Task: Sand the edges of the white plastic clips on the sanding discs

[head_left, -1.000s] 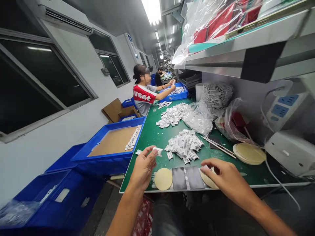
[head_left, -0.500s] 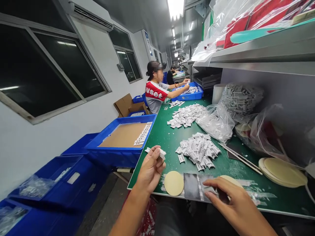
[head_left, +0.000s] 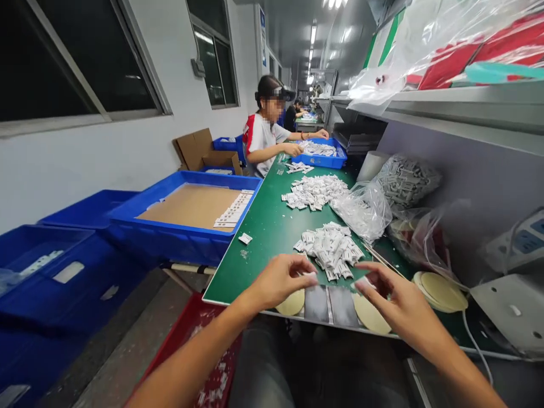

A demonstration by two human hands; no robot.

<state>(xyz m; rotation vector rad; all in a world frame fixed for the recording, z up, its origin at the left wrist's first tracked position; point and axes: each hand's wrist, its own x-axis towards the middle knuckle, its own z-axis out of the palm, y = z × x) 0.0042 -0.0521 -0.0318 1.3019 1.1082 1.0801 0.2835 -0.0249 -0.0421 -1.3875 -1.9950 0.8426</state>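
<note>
Left hand (head_left: 280, 281): thumb and index finger curled toward a pinch, white at the tips; right hand (head_left: 395, 297): similarly curled, white at the thumb; whether either grips a part cannot be told; below: grey sheets (head_left: 315, 306) flanked by pale yellow discs (head_left: 372, 314); beyond: heaped white slotted parts (head_left: 329, 249) on the green worktop (head_left: 267, 229); step in hand, as judged: handling single parts; next move calls for a steady pinch above the sheets.
</note>
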